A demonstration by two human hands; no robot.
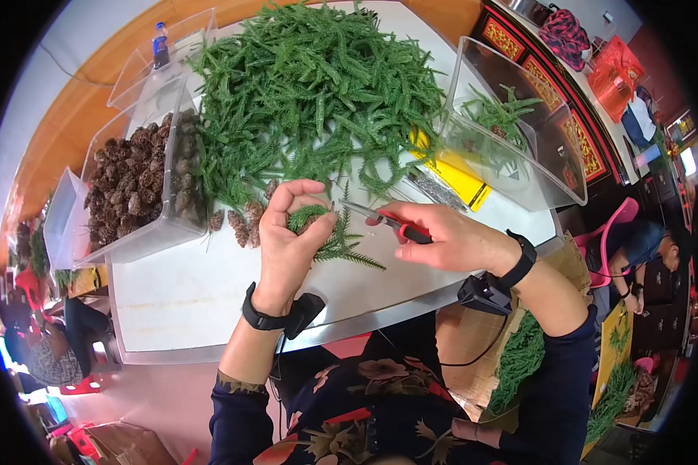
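Note:
Above the near part of the white table, my left hand (291, 225) pinches a green artificial pine sprig (347, 249), its needles spreading out to the right. Something brown, perhaps a pine cone, shows partly between the fingers. My right hand (442, 236) grips pliers (403, 226) with red and black handles. Their pointed metal nose is close to the left fingertips and the sprig. Just beyond my left hand, a few loose pine cones (244, 225) lie on the tabletop. A large heap of green sprigs (318, 85) covers the table's far side.
At the left, a clear plastic bin (143, 232) holds many pine cones. Another clear bin (512, 174) with some sprigs stands at the right, beside a yellow packet (461, 180). A small bottle (160, 46) stands far left. Other people sit at both sides.

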